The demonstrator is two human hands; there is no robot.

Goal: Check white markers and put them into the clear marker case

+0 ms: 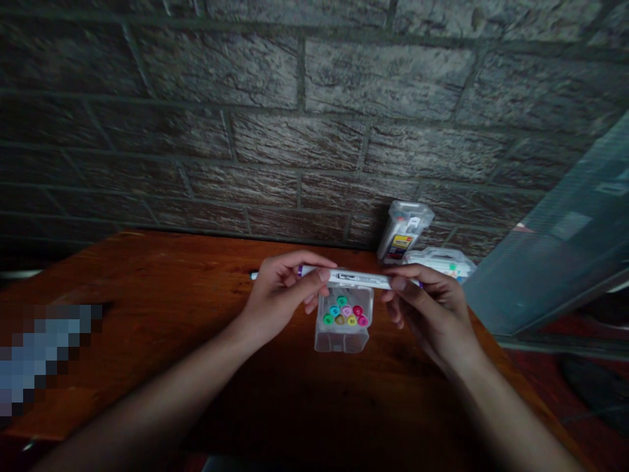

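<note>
A white marker pen [354, 278] lies level in the air, held at both ends. My left hand [282, 294] is closed around its left part, thumb on top. My right hand [426, 303] pinches its right end with fingers and thumb. Directly below the pen stands a clear plastic marker box [343, 339] on the wooden table [162, 301]. Several markers stand upright in it, showing green, blue, pink, yellow and red caps [345, 313].
Two more clear plastic marker cases sit at the table's back right, one upright [404, 231] and one lying flat [439, 261]. A dark brick wall [295, 118] runs behind the table. A glass pane [555, 255] leans at the right. A blurred patch covers the left edge.
</note>
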